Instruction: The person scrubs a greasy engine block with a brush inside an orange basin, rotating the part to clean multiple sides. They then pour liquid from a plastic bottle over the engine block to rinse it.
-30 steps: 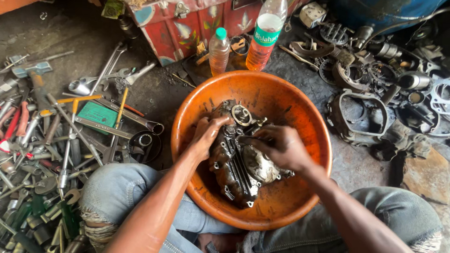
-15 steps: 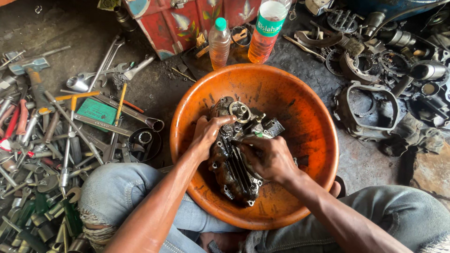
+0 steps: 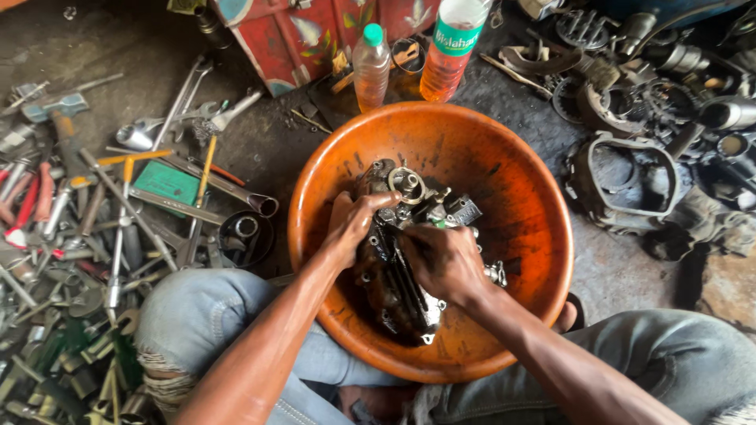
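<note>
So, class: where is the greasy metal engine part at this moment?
In the head view, the engine part lies inside the orange basin, just right of centre between the person's knees, gripped by the left hand and right hand.

Your left hand (image 3: 352, 224) is reaching forward with its forearm running up from the lower left, fingers curled and gripping. Your right hand (image 3: 442, 262) is lying close beside it, knuckles up, fingers bent and pressing down, its forearm angling in from the lower right. Both wrists are nearly straight.
</note>
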